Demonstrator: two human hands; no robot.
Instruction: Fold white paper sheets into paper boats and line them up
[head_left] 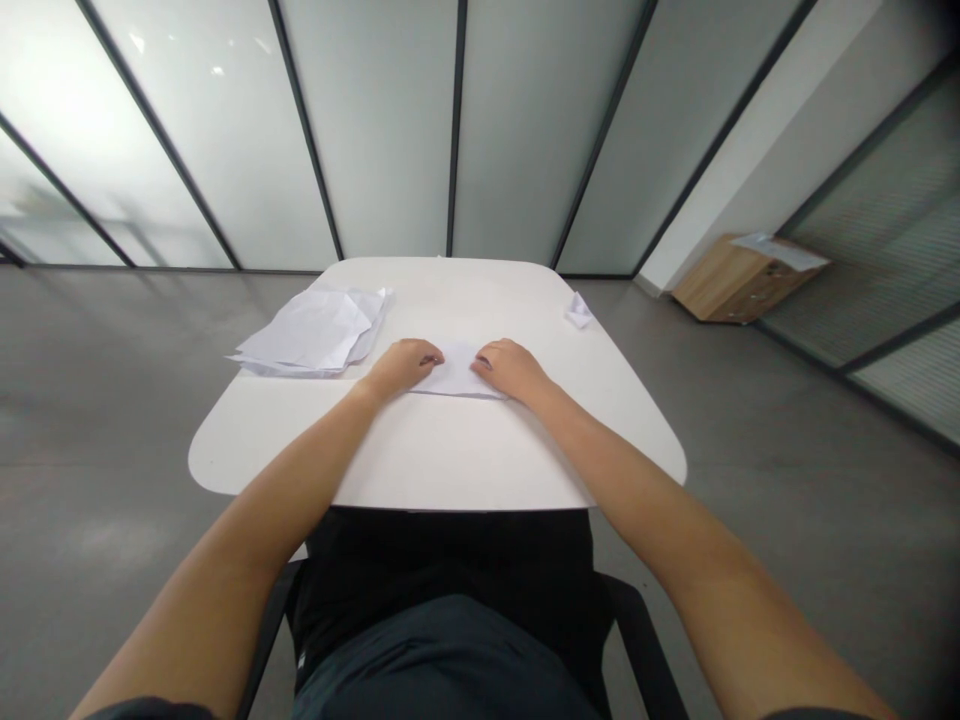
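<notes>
A white sheet of paper (457, 376), apparently folded, lies on the table between my two hands, its long near edge running left to right. My left hand (400, 366) grips its left end, the fingers curled in and pressed together. At the right end, my right hand (514, 369) holds the paper in the same way, thumb and fingers closed. Parts of the paper's two ends are hidden under the hands, and I cannot make out each fingertip.
On the left of the white table (465, 465) lies a loose stack of paper sheets (307, 330). A small folded paper piece (578, 311) sits near the right edge. Chair armrests flank my lap. A wooden cabinet (727, 285) stands on the floor at right, by frosted glass walls.
</notes>
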